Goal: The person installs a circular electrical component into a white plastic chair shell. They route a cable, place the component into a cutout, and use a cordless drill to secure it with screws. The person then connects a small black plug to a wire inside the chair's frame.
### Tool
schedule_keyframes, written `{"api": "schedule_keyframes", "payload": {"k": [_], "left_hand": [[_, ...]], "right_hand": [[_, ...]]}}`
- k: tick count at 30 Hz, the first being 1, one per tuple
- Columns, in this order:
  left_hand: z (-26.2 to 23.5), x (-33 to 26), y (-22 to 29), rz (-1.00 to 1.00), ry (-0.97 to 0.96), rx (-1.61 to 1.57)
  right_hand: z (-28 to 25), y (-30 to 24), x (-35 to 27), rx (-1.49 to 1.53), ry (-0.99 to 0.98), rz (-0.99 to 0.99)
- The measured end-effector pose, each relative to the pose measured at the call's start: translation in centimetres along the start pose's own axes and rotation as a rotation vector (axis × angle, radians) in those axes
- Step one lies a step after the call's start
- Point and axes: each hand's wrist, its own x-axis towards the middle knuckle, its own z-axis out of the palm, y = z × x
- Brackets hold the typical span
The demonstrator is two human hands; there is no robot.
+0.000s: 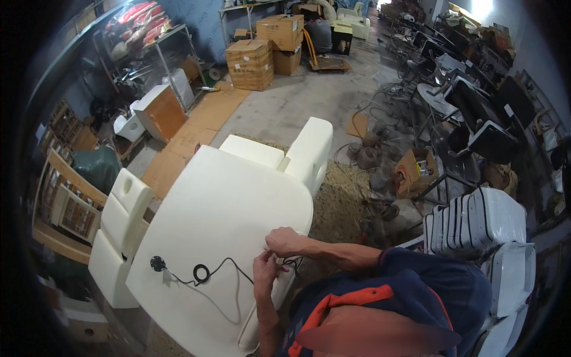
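A large cream padded chair (238, 196) lies in front of me with its broad smooth panel facing up. A thin black cable (229, 260) runs over the panel from a round black disc (157, 263), with a small black ring-shaped coil (201, 273) along it. At the panel's near right edge, my left hand (267, 271) is closed on the cable. My right hand (285, 243) is closed just above it, fingertips meeting the left hand's; what it pinches is hidden. More dark cable (292, 262) loops out under my right wrist.
Left of the chair stands a cream padded piece (119, 232) beside a wooden frame (74, 205). Cardboard boxes (250, 64) and a yellow hand truck (318, 59) are farther off. Stacked wrapped white seats (476, 220) stand close at right; black chair parts (493, 119) and hoses crowd beyond.
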Motion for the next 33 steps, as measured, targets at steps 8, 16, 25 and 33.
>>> {"api": "schedule_keyframes", "payload": {"k": [8, 16, 25, 33], "left_hand": [[-0.1, 3.3, -1.7, 0.196, -0.127, 0.664], [0.3, 1.9, -1.8, -0.17, 0.003, -0.483], [0.4, 0.8, 1.0, -0.262, 0.095, -0.631], [1.0, 1.3, 0.0, -0.141, 0.147, -0.783]], "right_hand": [[1.2, 0.8, -2.2, 0.576, 0.216, -0.033], [2.7, 3.6, -7.5, 1.358, 0.031, 0.272], [4.1, 2.5, -3.2, 1.22, 0.405, 0.211], [5.0, 1.7, -1.6, 1.087, 0.283, 0.165]]}}
